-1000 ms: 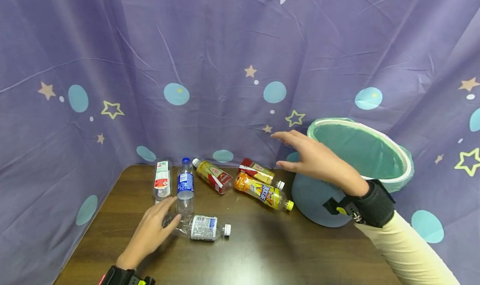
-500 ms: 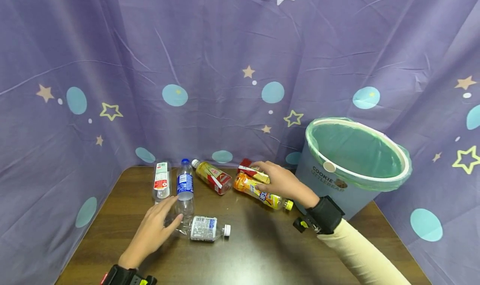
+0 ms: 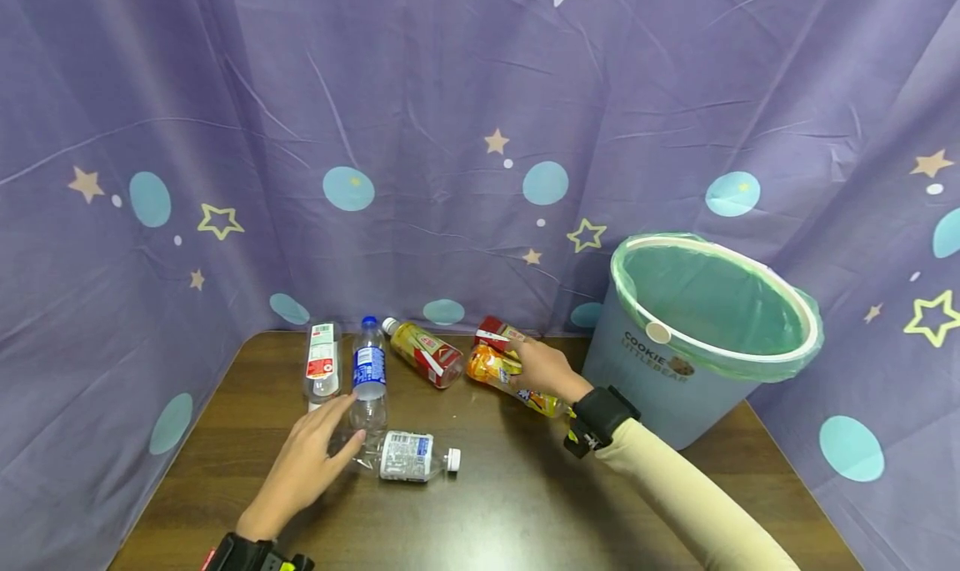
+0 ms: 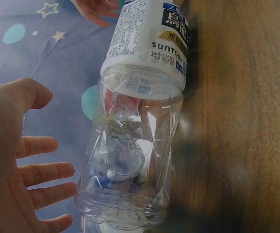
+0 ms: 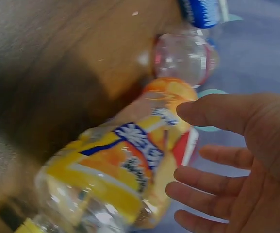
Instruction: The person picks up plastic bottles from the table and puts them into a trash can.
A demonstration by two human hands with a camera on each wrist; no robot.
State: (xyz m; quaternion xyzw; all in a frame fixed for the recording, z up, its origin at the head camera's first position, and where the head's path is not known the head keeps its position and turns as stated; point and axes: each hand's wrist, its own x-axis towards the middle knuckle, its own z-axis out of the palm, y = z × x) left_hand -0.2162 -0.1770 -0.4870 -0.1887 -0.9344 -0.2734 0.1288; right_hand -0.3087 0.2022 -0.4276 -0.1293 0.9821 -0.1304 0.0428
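My right hand (image 3: 542,368) hovers over the orange-and-yellow labelled bottle (image 3: 491,366), fingers apart and partly hiding it. In the right wrist view thumb and fingers are spread beside that bottle (image 5: 130,160), not closed round it. Behind it lies a bottle with a red-and-yellow label (image 3: 491,331). My left hand (image 3: 306,454) is held loosely at the base of a clear Suntory bottle (image 3: 407,457) with a white label and cap. The left wrist view shows a gap between those fingers and the bottle (image 4: 135,145).
Also lying on the wooden table (image 3: 480,521) are a blue-capped bottle (image 3: 369,371), a bottle with a red-and-white label (image 3: 323,363) and another red-and-yellow one (image 3: 427,354). A bin (image 3: 637,371) with a green liner stands right. A purple curtain (image 3: 435,246) hangs behind.
My right hand has come down and left from in front of the bin to the orange-and-yellow labelled bottle. The left hand has stayed in place.
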